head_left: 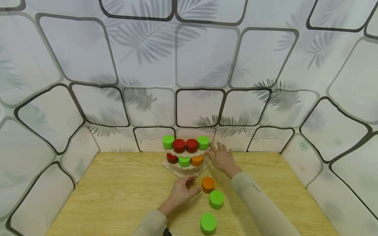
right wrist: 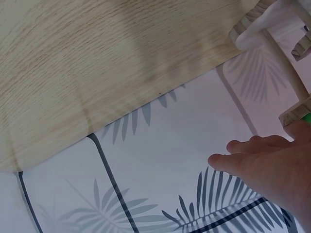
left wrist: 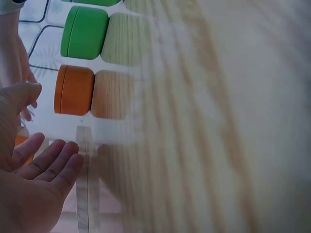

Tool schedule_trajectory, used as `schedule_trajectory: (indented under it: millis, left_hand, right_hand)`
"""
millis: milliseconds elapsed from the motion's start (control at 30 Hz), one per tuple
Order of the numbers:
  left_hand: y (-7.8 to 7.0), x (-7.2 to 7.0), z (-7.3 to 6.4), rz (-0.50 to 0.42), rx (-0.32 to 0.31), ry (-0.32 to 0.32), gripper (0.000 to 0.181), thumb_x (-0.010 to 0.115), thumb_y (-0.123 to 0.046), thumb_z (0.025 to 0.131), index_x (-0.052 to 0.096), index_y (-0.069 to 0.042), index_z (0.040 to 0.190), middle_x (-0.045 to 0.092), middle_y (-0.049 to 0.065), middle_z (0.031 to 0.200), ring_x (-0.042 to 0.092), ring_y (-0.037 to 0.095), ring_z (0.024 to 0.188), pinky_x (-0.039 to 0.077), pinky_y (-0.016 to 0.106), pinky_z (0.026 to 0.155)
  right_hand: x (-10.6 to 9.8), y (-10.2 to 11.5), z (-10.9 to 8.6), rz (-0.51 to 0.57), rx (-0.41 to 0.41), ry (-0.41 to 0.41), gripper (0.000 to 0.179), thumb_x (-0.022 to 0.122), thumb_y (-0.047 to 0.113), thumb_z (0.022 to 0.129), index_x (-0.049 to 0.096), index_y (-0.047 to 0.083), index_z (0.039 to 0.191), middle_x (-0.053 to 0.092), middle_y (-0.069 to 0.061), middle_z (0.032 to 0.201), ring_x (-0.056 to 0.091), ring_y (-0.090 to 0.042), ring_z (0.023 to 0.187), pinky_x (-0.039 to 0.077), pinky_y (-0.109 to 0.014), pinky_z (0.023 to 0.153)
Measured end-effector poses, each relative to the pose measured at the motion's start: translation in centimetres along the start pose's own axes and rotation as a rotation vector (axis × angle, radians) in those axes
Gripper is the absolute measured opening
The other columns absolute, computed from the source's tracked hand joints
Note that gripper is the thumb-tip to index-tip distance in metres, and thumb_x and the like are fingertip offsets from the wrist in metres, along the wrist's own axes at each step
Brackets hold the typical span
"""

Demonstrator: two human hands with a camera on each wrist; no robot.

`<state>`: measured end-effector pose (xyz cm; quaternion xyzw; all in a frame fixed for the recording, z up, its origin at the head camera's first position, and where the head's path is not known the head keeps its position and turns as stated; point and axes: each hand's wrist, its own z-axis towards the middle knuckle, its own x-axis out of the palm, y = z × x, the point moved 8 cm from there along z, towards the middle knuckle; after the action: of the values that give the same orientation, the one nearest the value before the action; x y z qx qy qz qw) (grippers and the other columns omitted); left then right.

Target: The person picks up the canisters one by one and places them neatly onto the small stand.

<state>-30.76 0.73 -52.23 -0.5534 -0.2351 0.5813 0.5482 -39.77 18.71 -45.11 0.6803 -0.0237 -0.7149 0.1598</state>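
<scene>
A tiered wooden stand (head_left: 170, 167) stands near the back wall. On its upper tier are two red round tins (head_left: 179, 146) between two green ones (head_left: 203, 143). Below them sit a dark red tin (head_left: 172, 158), a green tin (head_left: 184, 162) and an orange tin (head_left: 197, 160). My right hand (head_left: 223, 160) is at the stand's right side, fingers spread, fingertips right by the upper right green tin. In front of the stand, my left hand (head_left: 181, 192) holds nothing, its fingers loosely bent and thumb pointing toward a loose orange tin (left wrist: 75, 90) on the table.
Two loose green tins (head_left: 216, 199) (head_left: 208, 224) stand on the wooden table (head_left: 118, 193) nearer to me, right of the left forearm. Patterned wall covering (head_left: 200, 108) rises behind the table's back edge and along both sides.
</scene>
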Motion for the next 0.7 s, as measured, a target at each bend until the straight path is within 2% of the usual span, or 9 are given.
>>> schedule_trajectory:
  millis: [133, 400, 567, 700]
  left_hand:
    - [-0.1, 0.6, 0.3, 0.006, -0.031, 0.011, 0.054, 0.082, -0.021, 0.091, 0.064, 0.009, 0.133, 0.071, 0.026, 0.123, 0.072, 0.038, 0.111, 0.06, 0.046, 0.098]
    - [-0.2, 0.9, 0.6, 0.033, -0.028, 0.009, 0.054, 0.082, -0.02, 0.092, 0.064, 0.01, 0.133, 0.071, 0.026, 0.123, 0.071, 0.038, 0.111, 0.06, 0.049, 0.097]
    - [-0.2, 0.8, 0.0, 0.001, -0.048, 0.032, 0.055, 0.082, -0.021, 0.092, 0.063, 0.009, 0.134, 0.07, 0.026, 0.126, 0.071, 0.038, 0.114, 0.059, 0.049, 0.1]
    - [-0.5, 0.8, -1.0, -0.014, -0.044, 0.091, 0.056, 0.082, -0.024, 0.092, 0.064, 0.008, 0.134, 0.071, 0.026, 0.126, 0.071, 0.038, 0.113, 0.059, 0.045, 0.099]
  right_hand:
    - [-0.2, 0.0, 0.0, -0.017, -0.013, -0.012, 0.066, 0.036, 0.056, 0.112, 0.038, 0.015, 0.165, 0.033, -0.031, 0.167, 0.031, -0.056, 0.153, 0.023, -0.078, 0.12]
    - [-0.1, -0.1, 0.1, -0.034, -0.022, -0.011, 0.066, 0.036, 0.056, 0.112, 0.038, 0.016, 0.165, 0.033, -0.031, 0.166, 0.032, -0.055, 0.153, 0.024, -0.079, 0.119]
    - [-0.2, -0.1, 0.1, -0.025, -0.023, -0.017, 0.066, 0.036, 0.055, 0.112, 0.038, 0.016, 0.165, 0.034, -0.031, 0.166, 0.032, -0.056, 0.152, 0.024, -0.079, 0.119]
    - [-0.1, -0.2, 0.1, -0.022, -0.025, -0.015, 0.066, 0.037, 0.055, 0.112, 0.038, 0.017, 0.165, 0.034, -0.031, 0.166, 0.033, -0.055, 0.152, 0.024, -0.079, 0.119]
